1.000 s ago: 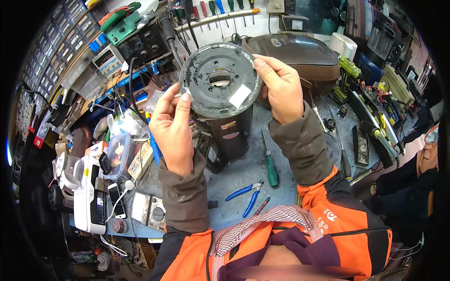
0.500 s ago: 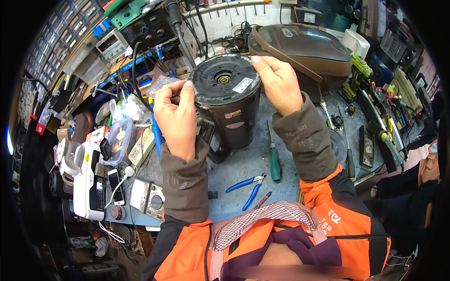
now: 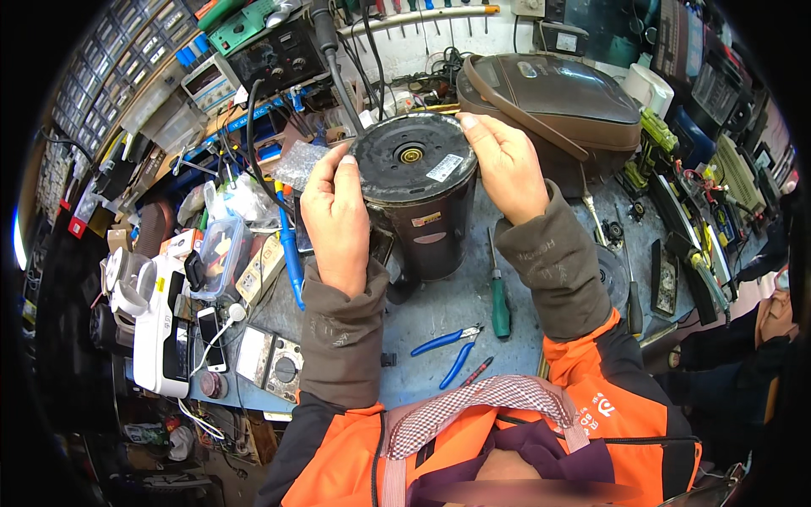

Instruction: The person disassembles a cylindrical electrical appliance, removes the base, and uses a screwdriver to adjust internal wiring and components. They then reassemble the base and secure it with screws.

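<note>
A dark electric kettle stands upside down on the bench, its round black base plate facing up. A ring-shaped connector sits in the plate's centre, with a white label beside it. My left hand grips the plate's left rim, thumb on top and fingers curled at the edge. On the opposite rim, my right hand pinches the edge with thumb and fingers. Under my left wrist the kettle's handle is partly hidden. Whether the plate is loose from the body, I cannot tell.
Near me lie blue-handled cutters, a green-handled screwdriver and a red-black pen-like tool. A multimeter and a phone lie left. Behind right stands a brown rice cooker; a blue soldering iron is left.
The view has shifted slightly, so the kettle and both hands appear a little lower and to the right. Both hands keep their hold on the rim.
</note>
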The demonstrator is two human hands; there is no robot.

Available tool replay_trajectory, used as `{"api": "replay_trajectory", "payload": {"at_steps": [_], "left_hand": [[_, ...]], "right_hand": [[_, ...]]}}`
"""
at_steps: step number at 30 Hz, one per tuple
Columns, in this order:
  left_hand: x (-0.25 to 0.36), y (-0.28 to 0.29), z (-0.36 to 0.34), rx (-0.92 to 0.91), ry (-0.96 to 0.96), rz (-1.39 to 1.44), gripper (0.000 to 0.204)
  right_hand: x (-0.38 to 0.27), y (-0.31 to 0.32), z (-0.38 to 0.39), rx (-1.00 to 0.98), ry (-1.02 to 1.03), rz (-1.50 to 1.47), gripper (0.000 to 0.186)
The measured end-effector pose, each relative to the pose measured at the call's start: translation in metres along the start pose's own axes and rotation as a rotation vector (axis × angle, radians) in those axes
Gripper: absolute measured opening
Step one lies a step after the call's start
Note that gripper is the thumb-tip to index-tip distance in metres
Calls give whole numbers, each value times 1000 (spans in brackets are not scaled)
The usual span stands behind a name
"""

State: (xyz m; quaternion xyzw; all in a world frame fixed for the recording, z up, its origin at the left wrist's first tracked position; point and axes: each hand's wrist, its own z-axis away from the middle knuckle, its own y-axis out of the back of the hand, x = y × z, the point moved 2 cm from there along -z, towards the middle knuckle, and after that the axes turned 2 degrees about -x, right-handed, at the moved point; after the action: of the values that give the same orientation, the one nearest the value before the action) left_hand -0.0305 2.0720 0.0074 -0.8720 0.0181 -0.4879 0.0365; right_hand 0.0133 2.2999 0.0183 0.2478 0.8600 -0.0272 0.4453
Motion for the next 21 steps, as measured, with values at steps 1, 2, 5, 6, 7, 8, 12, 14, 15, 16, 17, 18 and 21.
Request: {"api": "replay_trajectory", "payload": {"at_steps": [1, 2, 5, 6, 7, 8, 12, 14, 15, 16, 17, 18, 21], "left_hand": [[2, 0, 0, -7, 9, -19, 34], [3, 0, 0, -14, 18, -38, 35], [6, 1, 1, -7, 37, -29, 35], [6, 1, 1, -11, 29, -14, 36], [5, 1, 2, -15, 22, 1, 36], [5, 0, 2, -19, 14, 16, 37], [10, -6, 2, 1, 47, 87, 37], [7, -4, 2, -29, 93, 111, 37], [7, -3, 2, -23, 101, 126, 36], [7, -3, 2, -17, 108, 142, 36], [7, -3, 1, -11, 115, 158, 36], [5, -3, 1, -7, 121, 168, 36], [0, -3, -1, 4, 148, 214, 36]], "right_hand": [[1, 0, 1, 8, 18, 15, 42], [0, 0, 1, 2, 11, 13, 42], [-3, -1, 2, -19, -9, -2, 41], [-4, -1, 2, -21, -15, -9, 41], [-4, -2, 1, -23, -20, -17, 41], [-3, -2, 1, -2, -4, -24, 40], [4, -6, 1, 50, 16, -48, 37], [6, -7, 2, 51, 4, -71, 37], [4, -7, 2, 44, -2, -88, 38], [2, -8, 2, 37, -8, -105, 38], [3, -10, 0, 44, 0, -149, 38], [7, -14, -1, 52, 5, -194, 38], [7, -15, 3, 29, -19, -258, 38]]}}
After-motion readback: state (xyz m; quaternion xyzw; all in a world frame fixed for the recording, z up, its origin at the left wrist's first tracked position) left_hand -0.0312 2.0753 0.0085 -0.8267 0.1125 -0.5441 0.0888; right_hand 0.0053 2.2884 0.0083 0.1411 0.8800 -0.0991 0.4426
